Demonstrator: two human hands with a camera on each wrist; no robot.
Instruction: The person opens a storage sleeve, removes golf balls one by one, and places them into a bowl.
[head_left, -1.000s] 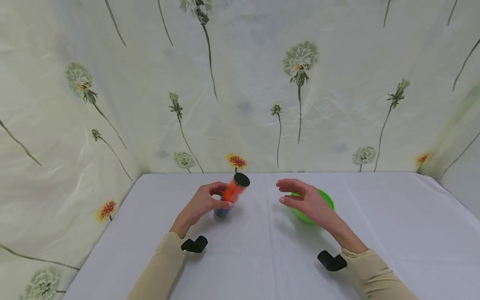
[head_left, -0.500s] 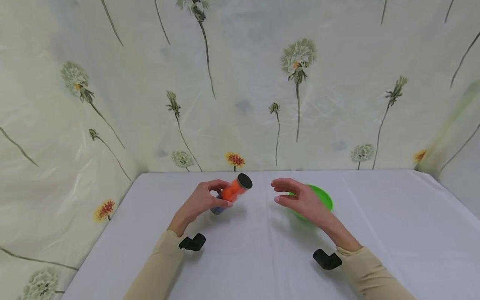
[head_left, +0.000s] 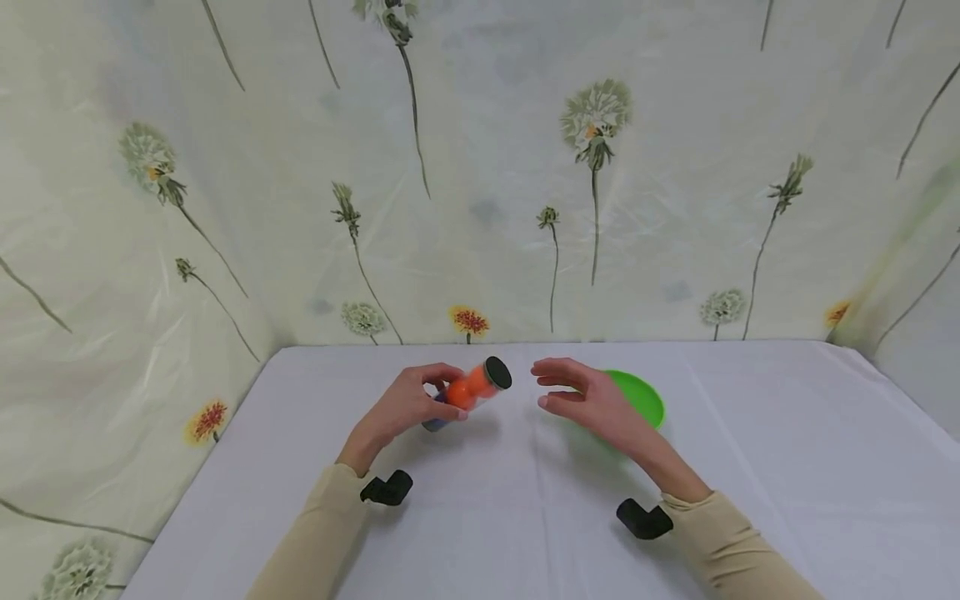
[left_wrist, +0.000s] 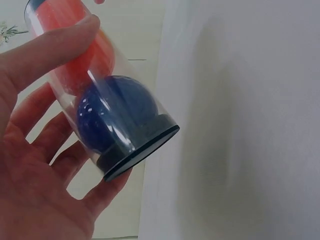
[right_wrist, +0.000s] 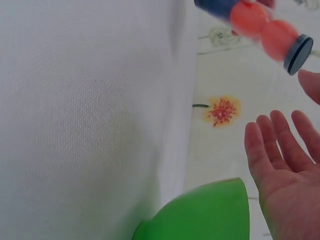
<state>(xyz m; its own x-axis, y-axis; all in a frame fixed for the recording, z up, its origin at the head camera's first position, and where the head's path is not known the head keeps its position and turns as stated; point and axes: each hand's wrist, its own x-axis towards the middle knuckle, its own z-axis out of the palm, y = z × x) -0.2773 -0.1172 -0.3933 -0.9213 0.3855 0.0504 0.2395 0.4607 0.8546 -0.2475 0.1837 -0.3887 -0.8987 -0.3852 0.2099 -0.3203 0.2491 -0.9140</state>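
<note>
My left hand (head_left: 408, 408) grips a clear plastic tube of balls (head_left: 468, 390) above the table, tilted with its black-capped end up toward the right. Two orange balls (right_wrist: 250, 20) sit in the upper part of the tube, and a dark blue ball (left_wrist: 117, 112) lies at the lower end against another dark cap (left_wrist: 140, 150). My right hand (head_left: 592, 404) hovers with relaxed, spread fingers and holds nothing. Its fingertips point at the tube's capped end, a short gap away. Behind and below that hand stands a green bowl (head_left: 637, 400), partly hidden by it.
A white cloth covers the table (head_left: 480, 517). At its far edge rises a pale curtain (head_left: 480, 167) printed with dandelions, which also runs along the left side. Black wrist-camera mounts (head_left: 387, 487) stick out beside both sleeves.
My left hand has tipped the tube further over to the right, its black cap swinging right and down. My right hand has drifted left toward it, uncovering more of the green bowl.
</note>
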